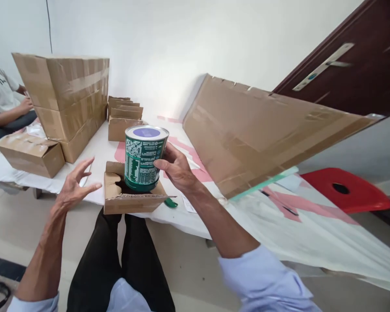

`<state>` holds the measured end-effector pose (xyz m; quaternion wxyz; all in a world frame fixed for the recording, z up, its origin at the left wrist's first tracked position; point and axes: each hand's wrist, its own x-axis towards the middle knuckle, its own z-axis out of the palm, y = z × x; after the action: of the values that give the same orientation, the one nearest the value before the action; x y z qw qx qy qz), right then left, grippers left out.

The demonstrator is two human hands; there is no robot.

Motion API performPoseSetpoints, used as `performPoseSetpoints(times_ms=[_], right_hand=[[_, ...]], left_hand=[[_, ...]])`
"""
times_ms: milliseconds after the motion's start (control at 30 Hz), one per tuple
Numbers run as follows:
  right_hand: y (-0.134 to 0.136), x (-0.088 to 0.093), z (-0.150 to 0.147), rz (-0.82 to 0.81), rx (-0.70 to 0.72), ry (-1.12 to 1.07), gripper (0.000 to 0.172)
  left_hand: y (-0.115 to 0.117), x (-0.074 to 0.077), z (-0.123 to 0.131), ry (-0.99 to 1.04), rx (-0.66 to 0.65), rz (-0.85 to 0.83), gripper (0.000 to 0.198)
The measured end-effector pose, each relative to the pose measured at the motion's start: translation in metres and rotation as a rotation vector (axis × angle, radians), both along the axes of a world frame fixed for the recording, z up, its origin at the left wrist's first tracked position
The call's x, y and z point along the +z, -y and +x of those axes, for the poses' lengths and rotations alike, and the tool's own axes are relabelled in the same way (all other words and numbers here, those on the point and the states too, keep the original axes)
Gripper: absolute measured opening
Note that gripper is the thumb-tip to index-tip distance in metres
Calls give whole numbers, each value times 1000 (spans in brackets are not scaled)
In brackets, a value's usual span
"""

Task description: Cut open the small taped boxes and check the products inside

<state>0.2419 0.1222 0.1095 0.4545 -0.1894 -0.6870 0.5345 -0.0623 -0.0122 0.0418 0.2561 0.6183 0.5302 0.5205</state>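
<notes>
A green printed tin can with a silver rim and a purple disc on top is in my right hand, whose thumb and fingers clasp its right side. The can is upright, its lower end over an opened small cardboard box at the table's front edge; how far it reaches into the box is partly hidden by the front flap. To the left of that box, my left hand hangs in the air with fingers and thumb spread, touching nothing. A small green object lies just right of the box.
Large taped cartons stand at the left, with a closed small box in front. Several open boxes stand behind the can. A big cardboard panel leans at the right, near a red stool. A person sits far left.
</notes>
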Motion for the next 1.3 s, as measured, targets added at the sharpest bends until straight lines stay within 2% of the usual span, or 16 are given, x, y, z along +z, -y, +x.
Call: performPoseSetpoints(times_ms=[33, 100, 167, 267, 400, 500, 600, 667, 733, 833, 900, 967, 1033, 1133, 1200, 1300], right_hand=[[2, 2, -5, -11, 1, -40, 70], [7, 6, -16, -32, 3, -105, 69], [10, 11, -27, -32, 6, -146, 70], [13, 18, -36, 13, 23, -151, 75], [17, 21, -39, 52, 103, -100, 83], [18, 20, -35, 19, 108, -63, 86], [14, 27, -22, 6, 73, -19, 82], [9, 39, -9, 21, 67, 61, 80], [4, 54, 4, 35, 65, 165, 74], [-3, 75, 17, 28, 21, 256, 68], [-6, 83, 19, 17, -44, 207, 76], [-7, 83, 16, 22, -93, 81, 90], [-3, 76, 7, 36, -98, -41, 100], [10, 59, -16, 40, -56, -120, 96], [17, 51, -32, 24, -43, -163, 89], [15, 48, -48, -14, -47, -218, 83]], left_hand=[[-3, 16, 8, 17, -3, 50, 93], [-12, 43, 30, 28, -98, 98, 107], [-23, 61, 54, 35, -182, 136, 120], [-39, 75, 76, 70, -176, 217, 125], [-50, 82, 85, 207, -177, 309, 125], [-52, 88, 81, 253, -193, 338, 119], [-50, 101, 64, 230, -138, 354, 124], [-46, 114, 45, 168, -108, 370, 131], [-40, 128, 28, 57, -136, 330, 133], [-33, 145, 17, -120, -192, 229, 123], [-30, 145, 22, -182, -187, 215, 113], [-31, 136, 34, -128, -125, 247, 104], [-35, 121, 51, 50, -23, 291, 97], [-44, 103, 76, 290, 68, 252, 85], [-48, 102, 86, 312, 74, 189, 76], [-52, 115, 89, 224, 38, 188, 75]])
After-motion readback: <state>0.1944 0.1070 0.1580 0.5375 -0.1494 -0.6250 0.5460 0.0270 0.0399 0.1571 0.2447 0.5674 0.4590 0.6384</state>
